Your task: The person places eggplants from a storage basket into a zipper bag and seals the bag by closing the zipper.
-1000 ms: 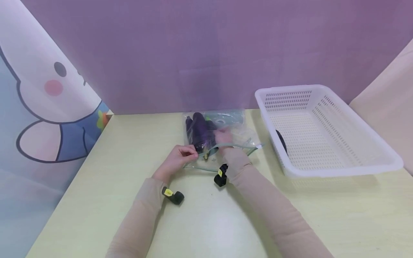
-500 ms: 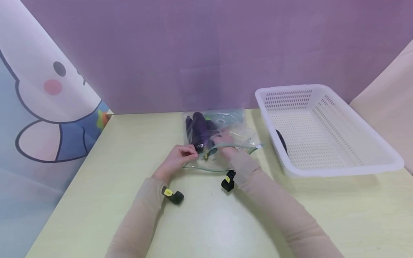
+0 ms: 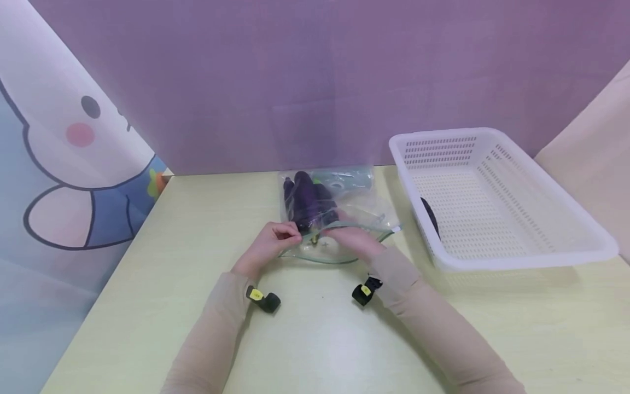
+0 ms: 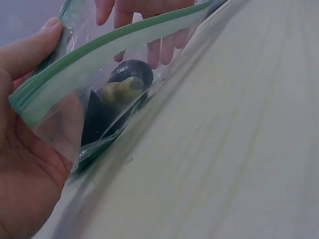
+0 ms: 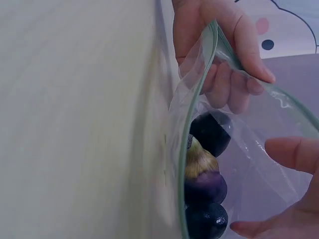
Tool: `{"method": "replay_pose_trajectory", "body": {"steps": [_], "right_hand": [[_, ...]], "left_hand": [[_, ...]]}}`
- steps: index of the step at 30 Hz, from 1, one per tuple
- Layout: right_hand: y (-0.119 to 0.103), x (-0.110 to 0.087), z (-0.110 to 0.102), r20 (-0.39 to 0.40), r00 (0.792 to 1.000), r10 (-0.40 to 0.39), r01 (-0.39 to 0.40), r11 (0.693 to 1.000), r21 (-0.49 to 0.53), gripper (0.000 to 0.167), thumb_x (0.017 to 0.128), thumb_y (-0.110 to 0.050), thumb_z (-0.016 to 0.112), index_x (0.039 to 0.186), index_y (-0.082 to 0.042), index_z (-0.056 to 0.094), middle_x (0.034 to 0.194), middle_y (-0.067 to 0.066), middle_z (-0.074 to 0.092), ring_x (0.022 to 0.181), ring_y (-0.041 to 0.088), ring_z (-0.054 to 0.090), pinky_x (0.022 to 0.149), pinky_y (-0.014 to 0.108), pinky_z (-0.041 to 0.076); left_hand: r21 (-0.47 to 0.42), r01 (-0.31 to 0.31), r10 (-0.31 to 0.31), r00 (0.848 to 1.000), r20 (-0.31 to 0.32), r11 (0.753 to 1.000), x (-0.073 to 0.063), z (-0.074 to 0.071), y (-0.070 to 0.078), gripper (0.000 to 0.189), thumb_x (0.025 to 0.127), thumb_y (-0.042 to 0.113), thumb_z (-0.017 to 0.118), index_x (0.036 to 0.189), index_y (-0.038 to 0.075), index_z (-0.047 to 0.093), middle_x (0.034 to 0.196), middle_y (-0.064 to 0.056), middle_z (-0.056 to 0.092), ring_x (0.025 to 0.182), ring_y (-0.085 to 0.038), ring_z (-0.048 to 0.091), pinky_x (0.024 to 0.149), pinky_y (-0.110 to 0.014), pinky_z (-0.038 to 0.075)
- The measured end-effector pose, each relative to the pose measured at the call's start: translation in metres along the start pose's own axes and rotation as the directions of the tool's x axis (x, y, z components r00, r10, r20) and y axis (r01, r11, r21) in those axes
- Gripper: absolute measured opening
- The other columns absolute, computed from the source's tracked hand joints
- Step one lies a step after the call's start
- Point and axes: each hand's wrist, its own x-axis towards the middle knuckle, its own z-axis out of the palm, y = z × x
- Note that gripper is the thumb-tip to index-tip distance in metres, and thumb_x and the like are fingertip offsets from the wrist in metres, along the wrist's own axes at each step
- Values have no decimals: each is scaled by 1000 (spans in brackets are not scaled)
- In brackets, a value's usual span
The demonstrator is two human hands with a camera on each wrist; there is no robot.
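Clocking from the middle of the clear bag (image 3: 361, 205), I have the left hand (image 3: 273, 241) at eight, pinching the mouth's left corner between thumb and fingers, with the eggplants (image 3: 306, 200) inside toward ten, one stem (image 4: 122, 89) facing the opening. Right hand (image 3: 350, 239) at five, in the mouth, thumb and fingers spread, gripping nothing I can see; my judgement: hold the left pinch firm, lift the lip and ease that stem clear of the zip edge (image 4: 107, 38). White basket (image 3: 531, 262) stands apart at three.
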Motion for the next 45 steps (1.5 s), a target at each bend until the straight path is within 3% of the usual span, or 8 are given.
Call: {"method": "replay_pose_trajectory", "body": {"steps": [2, 3, 4, 12, 25, 32, 40, 45], "right_hand": [[2, -5, 0, -6, 1000, 18, -18, 1000, 8, 77, 94, -36, 52, 152, -11, 8, 159, 8, 9, 144, 33, 16, 116, 50, 15], [3, -6, -1, -39, 999, 9, -13, 995, -104, 81, 90, -35, 59, 152, -12, 11, 159, 6, 11, 143, 33, 20, 115, 51, 18], [4, -7, -2, -36, 999, 6, -10, 993, -114, 82, 90, -36, 59, 152, -13, 11, 159, 6, 12, 142, 34, 21, 114, 52, 19], [9, -13, -9, -11, 1000, 20, -21, 996, -88, 76, 91, -33, 58, 152, -19, 14, 159, 2, 14, 141, 36, 22, 113, 54, 19], [15, -14, -14, 34, 999, -32, 34, 998, -51, 66, 94, -26, 54, 148, -5, 24, 155, 16, 21, 140, 39, 23, 114, 52, 20], [14, -18, -16, 51, 998, 22, -19, 999, -50, 65, 95, -27, 53, 149, -7, 23, 153, 23, 22, 140, 41, 23, 114, 54, 19], [12, -20, -18, 63, 998, 20, -10, 988, -151, 62, 96, -32, 50, 140, 8, 33, 149, 22, 32, 137, 40, 30, 113, 51, 24], [11, -21, -19, 81, 997, -18, 34, 980, -198, 59, 96, -31, 49, 139, 8, 36, 146, 23, 37, 135, 40, 34, 111, 50, 27]], "left_hand": [[-2, 2, -2, 1000, 1, 1000, -1, 0, 0, 40, 84, -5, 64, 78, 35, 72, 78, 11, 61, 74, -6, 52, 65, -15, 44], [-3, 3, -3, 1000, -1, 1000, -1, 0, 0, 40, 83, -4, 64, 78, 35, 72, 79, 11, 61, 75, -6, 52, 65, -15, 45], [-4, 5, -5, 1000, -4, 1000, -1, 0, 0, 40, 83, -4, 64, 78, 35, 72, 79, 11, 62, 75, -6, 53, 65, -15, 45], [-21, -9, 8, 1000, -5, 1000, -1, 0, 0, 34, 83, -2, 66, 79, 32, 72, 79, 10, 62, 75, -5, 52, 65, -15, 44], [3, 23, -23, 1000, -18, 1000, -2, -2, 0, 20, 82, 8, 71, 80, 28, 73, 80, 8, 62, 76, -6, 53, 66, -16, 45], [20, 16, -16, 1000, -7, 1000, -1, -1, 1, 39, 83, -4, 65, 78, 34, 71, 79, 11, 61, 75, -6, 52, 65, -15, 44], [25, 28, -27, 1000, -7, 999, 0, -2, -1, 43, 84, -6, 63, 77, 36, 71, 79, 11, 61, 75, -6, 51, 64, -16, 43], [16, 24, -24, 1000, -7, 1000, 0, -1, 2, 42, 84, -7, 62, 78, 34, 72, 79, 10, 61, 74, -6, 51, 64, -16, 43]]}}
